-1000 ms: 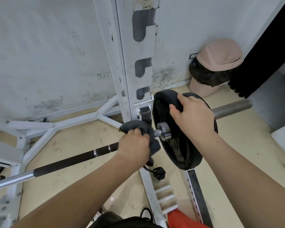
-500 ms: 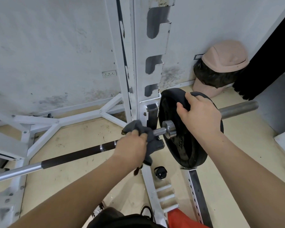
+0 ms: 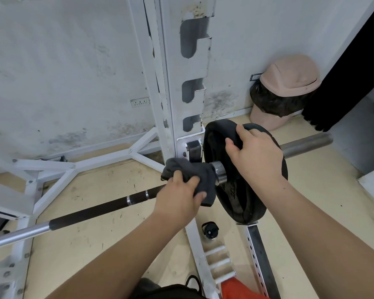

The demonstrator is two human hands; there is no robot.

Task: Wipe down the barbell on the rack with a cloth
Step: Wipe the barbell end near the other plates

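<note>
Both hands are closed: the left hand (image 3: 179, 198) bunches a dark grey cloth (image 3: 200, 176) around the long steel barbell (image 3: 99, 212), now tight against the collar beside the round black weight plate (image 3: 242, 190) rather than slightly short of it. The right hand (image 3: 255, 153) still grips the plate's top edge, beside the white metal rack upright (image 3: 173, 83).

The cloth (image 3: 191, 179) is dark grey, the barbell (image 3: 91, 214) dark brown along its grip with 2 silver rings and bare silver ends, the weight plate (image 3: 242, 203) black, the rack (image 3: 171, 87) chipped white, the bin (image 3: 283, 91) dusty pink with a black liner, and the floor (image 3: 108, 240) pale beige.
</note>
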